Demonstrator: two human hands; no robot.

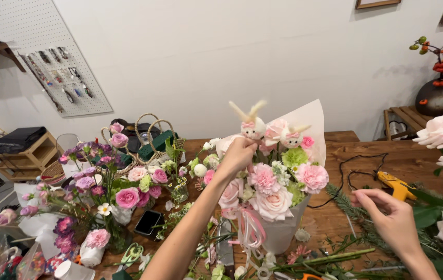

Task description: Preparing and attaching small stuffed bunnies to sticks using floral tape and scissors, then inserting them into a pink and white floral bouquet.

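Fingertips of my left hand (238,154) are pinching the bunny pick (251,124) upright into the bouquet (276,181); right hand (390,215) is hovering open.

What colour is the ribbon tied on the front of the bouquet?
The ribbon is pink, with white strands; the head view shows it, below the roses.

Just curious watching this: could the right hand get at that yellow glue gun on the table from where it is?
Probably yes: the right hand hovers just beside the yellow glue gun, with nothing between them.
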